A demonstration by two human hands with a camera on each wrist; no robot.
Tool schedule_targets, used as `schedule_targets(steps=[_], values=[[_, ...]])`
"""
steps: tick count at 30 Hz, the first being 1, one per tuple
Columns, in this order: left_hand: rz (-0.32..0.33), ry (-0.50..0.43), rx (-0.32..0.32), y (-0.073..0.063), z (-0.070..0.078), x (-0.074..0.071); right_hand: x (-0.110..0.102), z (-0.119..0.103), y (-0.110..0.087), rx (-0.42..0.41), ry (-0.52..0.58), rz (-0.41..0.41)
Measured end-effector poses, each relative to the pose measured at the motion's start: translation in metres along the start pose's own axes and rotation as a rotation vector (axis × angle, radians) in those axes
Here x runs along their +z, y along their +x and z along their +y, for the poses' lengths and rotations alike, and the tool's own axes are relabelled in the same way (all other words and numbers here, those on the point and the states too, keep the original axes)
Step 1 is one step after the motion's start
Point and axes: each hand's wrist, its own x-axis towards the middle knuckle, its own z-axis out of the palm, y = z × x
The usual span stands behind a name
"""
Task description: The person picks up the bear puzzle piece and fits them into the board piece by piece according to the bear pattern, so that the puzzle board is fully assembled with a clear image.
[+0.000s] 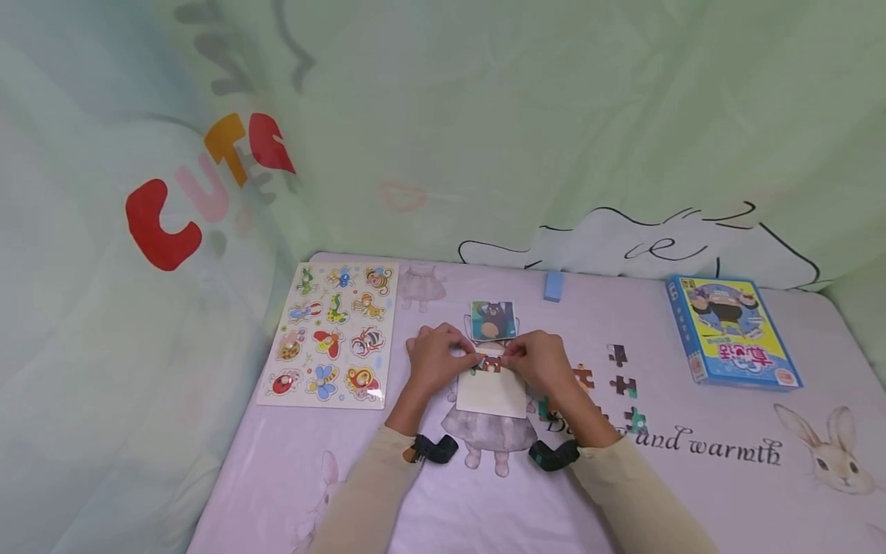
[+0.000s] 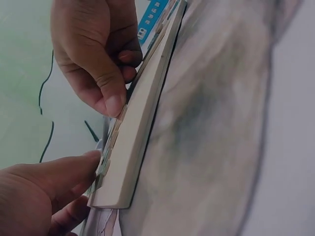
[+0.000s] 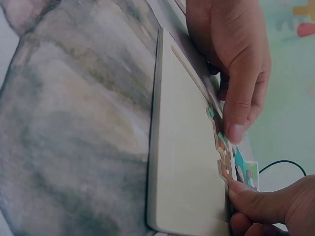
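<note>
A shallow pale puzzle tray (image 1: 491,398) lies in front of me, with brown and green jigsaw pieces (image 1: 491,364) along its far side. My left hand (image 1: 438,358) pinches a puzzle piece at the left end of that row, between thumb and forefinger. At the row's right end, my right hand (image 1: 543,360) pinches another piece, its thumb (image 3: 241,191) on the near edge. Both hands also show in the left wrist view, over the tray's rim (image 2: 142,142). Just beyond the tray lies a bear picture card (image 1: 494,320). Fingers partly hide the pieces.
Several loose jigsaw pieces (image 1: 624,386) lie to the right, some partly behind my right forearm. An insect picture board (image 1: 388,346) is at the left. A blue block (image 1: 554,286) stands at the back, and a blue-and-yellow box (image 1: 737,331) at the far right.
</note>
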Motion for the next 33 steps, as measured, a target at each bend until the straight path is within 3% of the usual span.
schedule_targets(steps=[10, 19, 29, 33], values=[[0.012, 0.019, -0.022, -0.0007, 0.0015, 0.0015, 0.0, -0.0024, -0.0004, 0.02, 0.003, -0.005], [0.006, 0.021, -0.018, -0.0009, 0.0026, 0.0021, -0.0005, -0.002, -0.0022, -0.024, 0.016, -0.039], [-0.08, 0.01, 0.077, -0.0057, -0.0023, -0.0028, 0.0001, 0.0004, -0.0012, -0.109, 0.003, -0.048], [-0.086, 0.003, 0.096, -0.0057, -0.0024, -0.0033, -0.0026, 0.0003, -0.0006, -0.113, -0.015, -0.081]])
